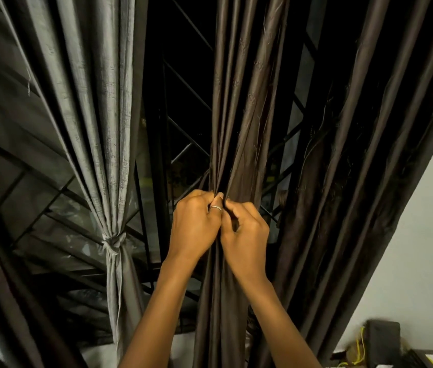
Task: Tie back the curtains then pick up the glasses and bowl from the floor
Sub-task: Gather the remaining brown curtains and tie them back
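A dark brown curtain [239, 115] hangs in the middle, gathered into a narrow bunch at hand height. My left hand [195, 224] grips the bunch from its left side, a silver ring on one finger. My right hand [246, 231] grips the same bunch from the right, fingers curled into the folds, touching the left hand. A grey curtain [98, 115] on the left hangs tied in a knot [113, 241] at about the same height. The glasses, the bowl and the floor are out of view.
Behind the curtains is a dark window with a black diagonal metal grille [183, 107]. More brown curtain [364, 155] hangs loose on the right against a white wall [422, 248]. A black box with yellow wires [380, 343] sits at the bottom right.
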The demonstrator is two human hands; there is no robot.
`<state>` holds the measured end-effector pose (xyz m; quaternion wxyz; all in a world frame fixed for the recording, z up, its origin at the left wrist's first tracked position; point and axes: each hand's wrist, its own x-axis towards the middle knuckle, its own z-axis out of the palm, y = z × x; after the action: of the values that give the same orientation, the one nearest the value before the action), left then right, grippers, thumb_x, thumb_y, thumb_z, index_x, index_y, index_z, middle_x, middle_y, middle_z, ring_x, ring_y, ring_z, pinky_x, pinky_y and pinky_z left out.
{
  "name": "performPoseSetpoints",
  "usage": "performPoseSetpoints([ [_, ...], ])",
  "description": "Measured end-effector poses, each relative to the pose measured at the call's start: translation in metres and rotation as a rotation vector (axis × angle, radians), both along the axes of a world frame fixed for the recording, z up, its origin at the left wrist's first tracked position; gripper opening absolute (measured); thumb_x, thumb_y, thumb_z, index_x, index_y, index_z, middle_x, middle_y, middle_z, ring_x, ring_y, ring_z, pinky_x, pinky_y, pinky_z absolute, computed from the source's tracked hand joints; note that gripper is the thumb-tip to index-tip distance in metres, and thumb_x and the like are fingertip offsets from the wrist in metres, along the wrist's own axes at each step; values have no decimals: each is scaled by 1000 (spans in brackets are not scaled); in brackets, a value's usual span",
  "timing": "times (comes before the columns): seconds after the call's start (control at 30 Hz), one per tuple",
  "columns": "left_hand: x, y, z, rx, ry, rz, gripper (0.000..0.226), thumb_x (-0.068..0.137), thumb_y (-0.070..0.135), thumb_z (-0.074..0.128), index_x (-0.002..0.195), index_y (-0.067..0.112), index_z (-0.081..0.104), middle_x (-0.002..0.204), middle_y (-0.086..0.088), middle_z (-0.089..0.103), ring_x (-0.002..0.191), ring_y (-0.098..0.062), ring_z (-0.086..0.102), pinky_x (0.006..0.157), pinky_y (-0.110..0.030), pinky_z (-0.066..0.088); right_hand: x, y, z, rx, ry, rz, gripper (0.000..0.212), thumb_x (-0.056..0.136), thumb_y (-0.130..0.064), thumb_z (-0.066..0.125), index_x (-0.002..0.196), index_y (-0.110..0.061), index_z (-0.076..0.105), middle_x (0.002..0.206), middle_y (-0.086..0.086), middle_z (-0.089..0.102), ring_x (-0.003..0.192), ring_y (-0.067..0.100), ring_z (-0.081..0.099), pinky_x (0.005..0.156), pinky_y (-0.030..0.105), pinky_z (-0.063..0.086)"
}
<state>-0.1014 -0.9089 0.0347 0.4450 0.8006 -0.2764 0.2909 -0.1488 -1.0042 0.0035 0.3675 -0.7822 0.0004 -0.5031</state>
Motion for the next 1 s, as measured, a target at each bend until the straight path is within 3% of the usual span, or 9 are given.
performPoseSetpoints([
  [0.13, -2, 1, -1, -11, 73, -42, 42, 104, 27, 50, 64, 17, 55, 69, 7, 52, 64, -5, 55, 53, -12, 37, -2, 4, -1, 14, 0, -4, 20, 97, -6, 66, 114, -12, 75, 86, -1, 63, 70, 5, 60, 65, 16, 50],
  [0.23, -6, -2, 1, 7, 97, -42, 43, 104, 34, 48, 65, 18, 56, 70, 8, 52, 64, -4, 55, 53, -12, 34, -5, 5, -1, 10, 21, -32, 19, 97, -5, 66, 112, -12, 76, 81, -3, 57, 64, 3, 53, 61, 8, 43],
  [0.37, -13, -10, 11, 47, 103, 41, 60, 93, 66, 47, 58, 17, 47, 60, 6, 47, 50, -9, 49, 47, -16, 29, -8, 2, -2, -12, 51, -39, 14, 90, 8, 65, 82, -2, 68, 75, 0, 50, 57, 3, 44, 51, 9, 35],
  [0.43, -15, -15, 15, 61, 83, 133, 58, 92, 61, 53, 55, 19, 40, 54, 6, 45, 46, -7, 45, 45, -21, 27, -9, 2, -1, -17, 61, -25, 15, 89, 9, 65, 78, -1, 66, 76, 0, 50, 58, 4, 43, 51, 10, 34],
  [0.57, -12, -17, 12, 25, 93, 177, 49, 99, 38, 55, 55, 24, 39, 57, 8, 45, 49, -6, 45, 48, -23, 27, -12, 1, -1, -2, 61, 82, 12, 91, -1, 67, 97, -9, 74, 83, -3, 54, 68, 4, 53, 61, 9, 40],
  [0.77, -7, -6, 10, 52, 86, 140, 45, 102, 41, 51, 59, 29, 43, 65, 9, 48, 53, -5, 49, 49, -19, 28, -11, -20, 5, 82, 85, 176, 27, 100, -13, 59, 124, -15, 71, 113, -5, 63, 105, 3, 63, 90, 18, 51],
  [0.9, -9, 0, 7, 45, 61, 110, 47, 101, 41, 52, 58, 27, 40, 62, 7, 45, 49, -7, 46, 49, -21, 30, 2, -41, 15, 158, 180, 96, 41, 99, -31, 64, 138, -18, 59, 134, -5, 55, 122, 5, 56, 104, 33, 51],
  [1.0, -11, 3, 7, 36, 61, 93, 47, 101, 41, 52, 58, 27, 40, 63, 7, 44, 49, -9, 45, 49, -21, 33, 15, -57, 23, 216, 250, 123, 63, 94, -44, 69, 148, -24, 45, 149, -6, 44, 133, 8, 48, 110, 32, 44],
])
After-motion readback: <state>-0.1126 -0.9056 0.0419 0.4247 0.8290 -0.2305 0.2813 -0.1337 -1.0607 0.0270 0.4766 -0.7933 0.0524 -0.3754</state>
